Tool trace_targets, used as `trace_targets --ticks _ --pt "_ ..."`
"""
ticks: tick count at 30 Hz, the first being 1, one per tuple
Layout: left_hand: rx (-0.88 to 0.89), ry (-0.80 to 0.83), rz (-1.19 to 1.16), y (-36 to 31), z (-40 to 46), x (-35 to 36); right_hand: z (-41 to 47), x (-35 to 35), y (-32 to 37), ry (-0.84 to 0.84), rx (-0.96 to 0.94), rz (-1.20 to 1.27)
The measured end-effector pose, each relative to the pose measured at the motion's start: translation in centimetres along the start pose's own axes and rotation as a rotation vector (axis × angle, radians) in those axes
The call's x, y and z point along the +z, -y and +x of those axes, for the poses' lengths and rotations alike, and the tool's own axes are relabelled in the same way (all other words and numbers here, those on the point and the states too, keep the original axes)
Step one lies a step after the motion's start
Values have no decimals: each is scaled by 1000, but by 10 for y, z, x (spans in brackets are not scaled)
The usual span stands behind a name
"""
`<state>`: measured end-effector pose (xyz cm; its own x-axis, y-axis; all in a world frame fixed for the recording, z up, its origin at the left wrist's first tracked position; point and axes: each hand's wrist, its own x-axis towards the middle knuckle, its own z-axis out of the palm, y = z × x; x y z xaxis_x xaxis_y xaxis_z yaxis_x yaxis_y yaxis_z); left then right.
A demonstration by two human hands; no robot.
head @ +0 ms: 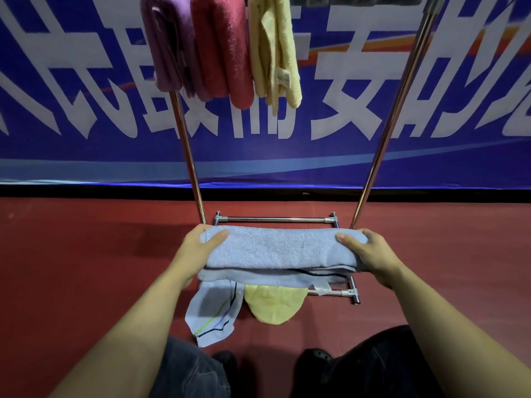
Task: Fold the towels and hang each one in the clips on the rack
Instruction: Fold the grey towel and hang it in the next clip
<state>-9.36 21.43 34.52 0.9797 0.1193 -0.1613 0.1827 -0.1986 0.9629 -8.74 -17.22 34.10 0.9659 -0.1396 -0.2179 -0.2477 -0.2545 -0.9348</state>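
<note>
A light blue towel [275,248], folded into a long band, is held level in front of me above the rack's base. My left hand [201,245] grips its left end with the thumb on top. My right hand [370,254] grips its right end the same way. One striped corner of the towel [212,314] hangs down below the fold. A purple towel [166,44], a red towel [221,50] and a yellow towel [275,50] hang folded from the top of the metal rack [390,110]; the clips are out of view.
A yellow cloth [273,307] lies on the red floor under the held towel. The rack's chrome base bars [275,219] sit on the floor just beyond my hands. A blue banner [344,156] with white characters covers the wall behind. My shoes [316,357] stand at the bottom.
</note>
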Motion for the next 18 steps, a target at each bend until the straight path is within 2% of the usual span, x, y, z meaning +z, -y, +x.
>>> trace_targets --ticks 6,10,14,18 --pt "-64 -1 -76 6 3 -2 1 0 1 61 162 230" --pt "-125 39 -188 7 3 -1 1 -2 2 170 302 348" --pt "-205 122 -265 5 1 2 2 -1 -2 235 331 317" --pt "-281 155 -270 8 1 2 -2 3 -4 177 280 118"
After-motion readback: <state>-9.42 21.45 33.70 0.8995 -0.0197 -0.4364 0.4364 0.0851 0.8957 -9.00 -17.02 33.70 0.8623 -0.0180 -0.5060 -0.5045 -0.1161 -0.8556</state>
